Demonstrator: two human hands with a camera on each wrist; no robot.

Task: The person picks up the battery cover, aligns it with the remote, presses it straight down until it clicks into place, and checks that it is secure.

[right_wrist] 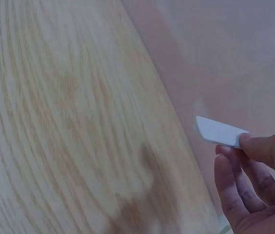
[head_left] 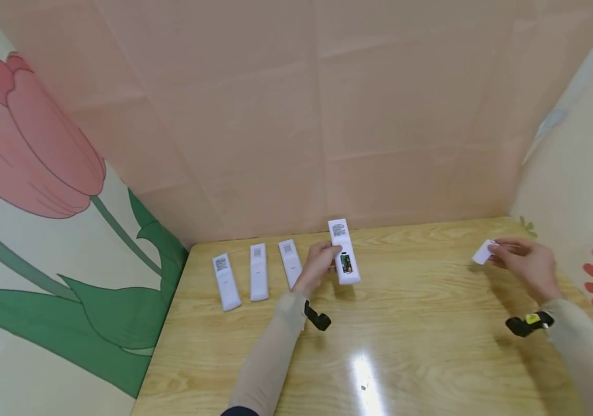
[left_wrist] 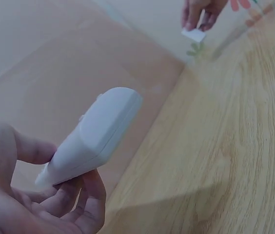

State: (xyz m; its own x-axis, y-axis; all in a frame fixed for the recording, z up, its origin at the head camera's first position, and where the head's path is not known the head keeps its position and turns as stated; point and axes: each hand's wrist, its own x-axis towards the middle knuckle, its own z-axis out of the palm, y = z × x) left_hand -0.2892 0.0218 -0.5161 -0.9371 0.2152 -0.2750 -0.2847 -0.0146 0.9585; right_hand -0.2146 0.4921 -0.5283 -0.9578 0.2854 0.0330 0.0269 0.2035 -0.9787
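Note:
My left hand [head_left: 318, 267] grips a white remote control [head_left: 348, 271] by its side, thumb on top and fingers beneath. Its back faces up, with a printed label at the far end and the battery compartment [head_left: 346, 263] uncovered. In the left wrist view the remote [left_wrist: 110, 119] is seen end-on, raised off the table. Far to the right, my right hand [head_left: 527, 263] pinches a small white battery cover [head_left: 483, 252] between thumb and fingers. The right wrist view shows the cover [right_wrist: 220, 131] held by one end, above the table.
Three more white remotes lie back up in a row at the left: one outermost [head_left: 227, 283], one in the middle [head_left: 258, 274] and one [head_left: 290, 263] partly behind my left hand. A pink-covered wall [head_left: 275, 144] borders the wooden table's [head_left: 421, 346] far edge.

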